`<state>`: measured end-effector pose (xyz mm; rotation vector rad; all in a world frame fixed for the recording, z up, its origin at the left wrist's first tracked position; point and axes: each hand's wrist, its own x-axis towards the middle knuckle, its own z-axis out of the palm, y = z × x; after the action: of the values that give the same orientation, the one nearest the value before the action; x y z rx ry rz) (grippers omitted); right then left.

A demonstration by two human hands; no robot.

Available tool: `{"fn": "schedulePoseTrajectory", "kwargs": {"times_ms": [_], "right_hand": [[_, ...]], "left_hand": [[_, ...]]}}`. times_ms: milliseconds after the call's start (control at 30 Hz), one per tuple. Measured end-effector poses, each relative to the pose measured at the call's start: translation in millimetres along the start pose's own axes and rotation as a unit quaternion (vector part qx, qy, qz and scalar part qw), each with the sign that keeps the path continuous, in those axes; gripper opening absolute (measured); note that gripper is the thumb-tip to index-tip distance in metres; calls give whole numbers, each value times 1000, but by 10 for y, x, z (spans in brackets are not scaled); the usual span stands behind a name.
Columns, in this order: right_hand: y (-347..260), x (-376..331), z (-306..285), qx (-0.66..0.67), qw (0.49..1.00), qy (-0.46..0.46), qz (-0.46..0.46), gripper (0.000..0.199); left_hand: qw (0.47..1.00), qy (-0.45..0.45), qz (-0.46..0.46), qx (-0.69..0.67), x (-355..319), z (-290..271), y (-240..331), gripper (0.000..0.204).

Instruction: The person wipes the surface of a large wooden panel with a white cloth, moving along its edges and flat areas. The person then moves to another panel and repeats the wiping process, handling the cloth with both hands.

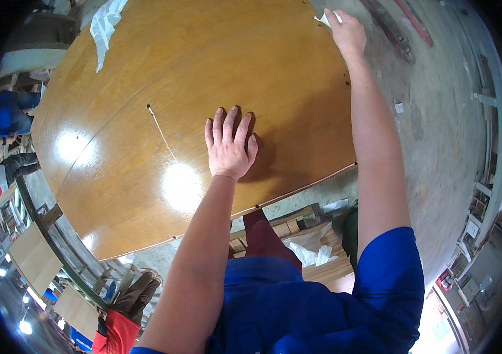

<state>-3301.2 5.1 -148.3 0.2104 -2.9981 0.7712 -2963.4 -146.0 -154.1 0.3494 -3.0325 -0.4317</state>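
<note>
A large, glossy brown wooden panel (286, 76) spreads out in front of me, with small dark holes along its right and near edges. My left hand (229, 147) lies flat on it near the middle, fingers spread, holding nothing. At the panel's far right edge, my right hand (349, 34) is closed around a small white cloth (328, 19), part of which pokes out between thumb and fingers. A thin white stick (161, 131) or line, dark at its far end, shows on the surface to the left of my left hand.
A crumpled white plastic sheet (104, 29) hangs over the far left of the panel. Grey concrete floor (433, 147) runs along the right. Wooden slats with white scraps (304, 253) lie below the near edge. People in blue and red clothing (122, 330) are at the left.
</note>
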Motion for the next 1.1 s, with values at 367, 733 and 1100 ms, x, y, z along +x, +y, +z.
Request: {"fn": "schedulePoseTrajectory", "kwargs": {"times_ms": [367,733,1100], "right_hand": [[315,-685,-340,-6,999,24,-24,47],[610,-1219,-618,6,999,-32,21,42],[721,-1338,-639,-20,999,-13,27,44]], "left_hand": [[999,25,8,21,-25,59,-11,46],[999,41,19,29,-36,76,-4,45],[998,38,24,37,-36,94,8,45]]}}
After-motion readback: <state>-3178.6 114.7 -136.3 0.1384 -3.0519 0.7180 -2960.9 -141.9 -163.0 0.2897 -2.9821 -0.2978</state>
